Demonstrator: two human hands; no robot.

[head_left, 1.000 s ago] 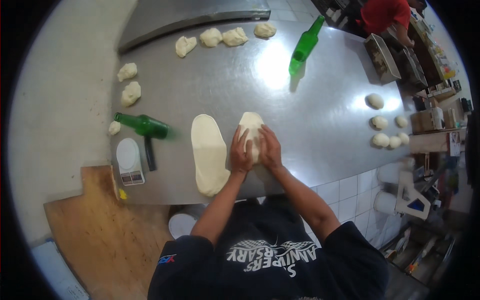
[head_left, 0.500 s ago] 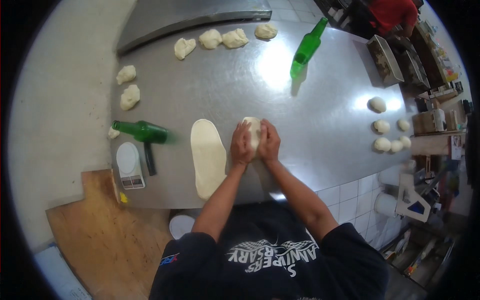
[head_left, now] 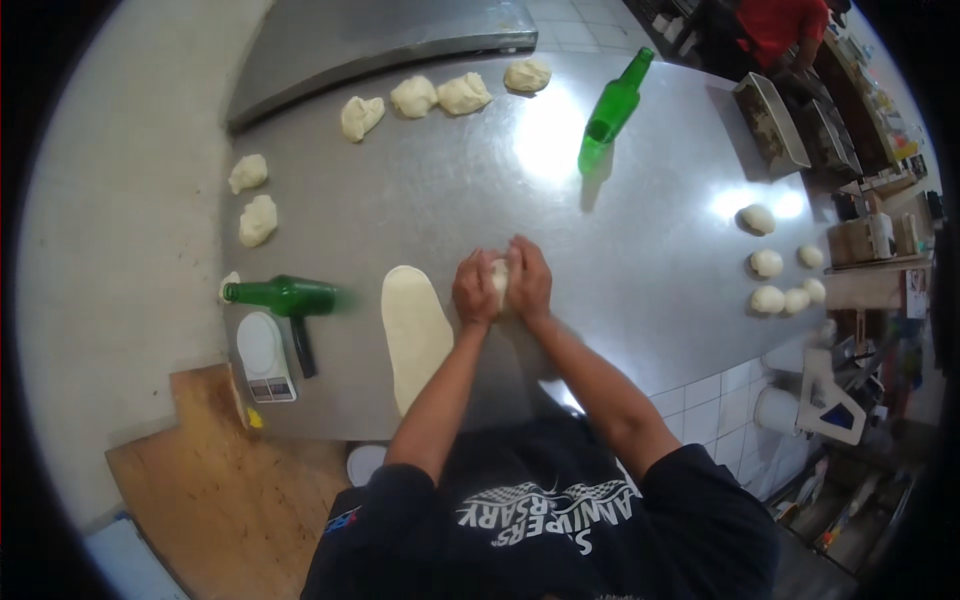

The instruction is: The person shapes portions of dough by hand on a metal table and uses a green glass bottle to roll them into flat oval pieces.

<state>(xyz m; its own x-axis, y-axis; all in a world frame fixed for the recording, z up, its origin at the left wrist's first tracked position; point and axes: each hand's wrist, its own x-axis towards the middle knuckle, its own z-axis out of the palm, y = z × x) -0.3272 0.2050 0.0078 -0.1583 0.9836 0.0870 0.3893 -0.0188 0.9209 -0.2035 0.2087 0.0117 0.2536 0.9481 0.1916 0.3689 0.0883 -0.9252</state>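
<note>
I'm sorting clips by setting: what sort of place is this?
Probably a bakery or similar kitchen: pale, lumpy dough pieces lie along the far edge of a broad, shiny metal table, and a white kitchen scale with a round platform stands near its left edge.

Table (head_left: 640, 270), clocked from the dough piece (head_left: 500, 284) between left hand (head_left: 476, 288) and right hand (head_left: 528, 281)
Dough strip (head_left: 416, 325) at eight o'clock — scale (head_left: 260, 342) farther out, between eight and nine; bottle (head_left: 292, 296) at nine; two dough lumps (head_left: 258, 221) between nine and ten; four other lumps (head_left: 465, 94), eleven to twelve; another bottle (head_left: 614, 108) at one; pan (head_left: 772, 125) at two — dough balls (head_left: 767, 263) at three.
</note>
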